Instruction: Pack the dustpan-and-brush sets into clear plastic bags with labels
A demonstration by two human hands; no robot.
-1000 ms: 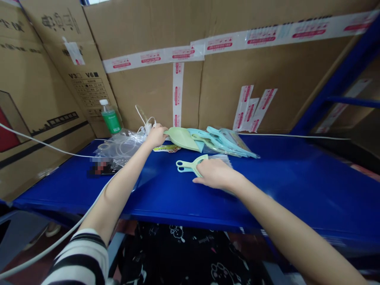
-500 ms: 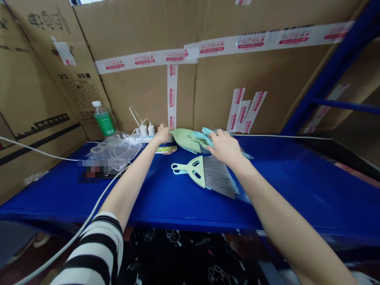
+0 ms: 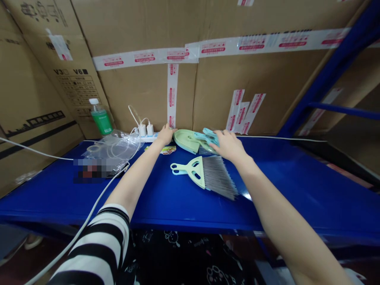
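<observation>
A pale green hand brush with grey bristles lies flat on the blue shelf, free of both hands. Behind it sits a stack of pale green and light blue dustpans against the cardboard wall. My left hand is closed on the left rim of the green dustpan. My right hand rests on the right side of the stack, fingers curled over the blue pieces.
A green bottle stands at the back left beside a power strip with white chargers. Crumpled clear plastic bags and a white cable lie on the left. Taped cardboard boxes wall the back.
My right hand left the brush on the shelf and moved back onto the dustpan stack. The stack has been pushed together and sits more compactly near the wall.
</observation>
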